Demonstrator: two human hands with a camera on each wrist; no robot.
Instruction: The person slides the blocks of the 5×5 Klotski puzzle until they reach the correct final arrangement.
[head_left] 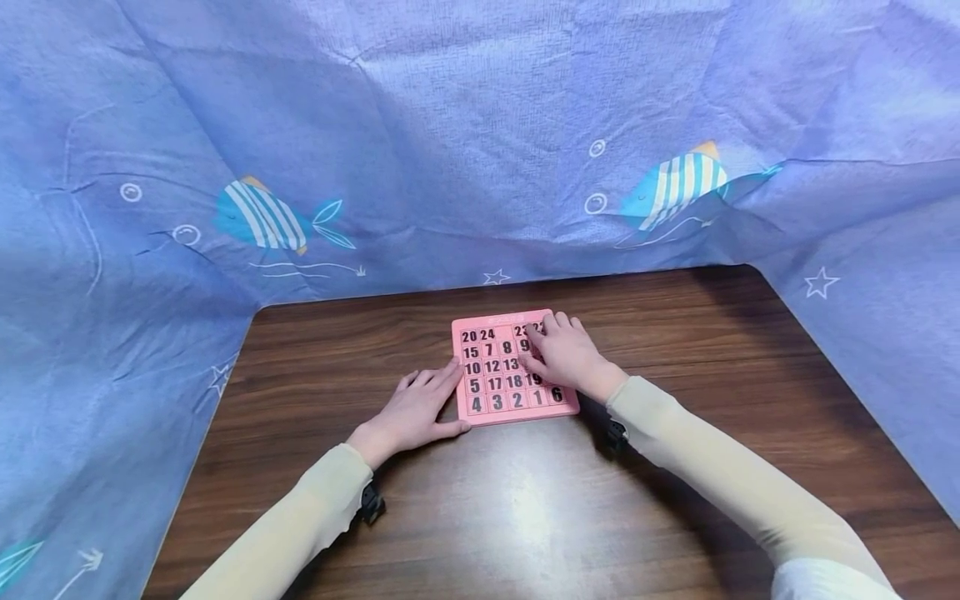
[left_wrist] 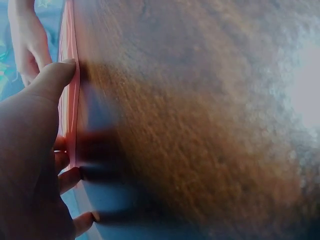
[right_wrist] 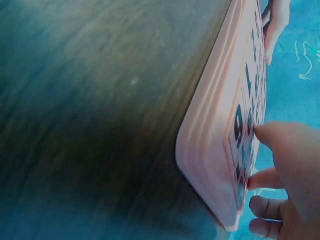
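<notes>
A pink sliding number puzzle [head_left: 504,392] lies flat on the table, black numbers on its square tiles. The gap in its tiles is in the far row, between 24 and 23. My left hand [head_left: 412,414] braces the puzzle's left side: the thumb is at the near left corner and straight fingers lie along the edge. Over the right part of the puzzle reaches my right hand [head_left: 566,354], its index fingertip at tile 23 and its thumb near tile 13. This hand hides several tiles on the right. In the right wrist view, the thumb touches the tiled face [right_wrist: 245,130].
The dark wood-grain tabletop [head_left: 337,350] has a glare spot nearest me. Behind it and at both sides hangs a blue cloth [head_left: 465,167] printed with striped fish and stars. A black wrist device [head_left: 371,503] sits under the left sleeve cuff.
</notes>
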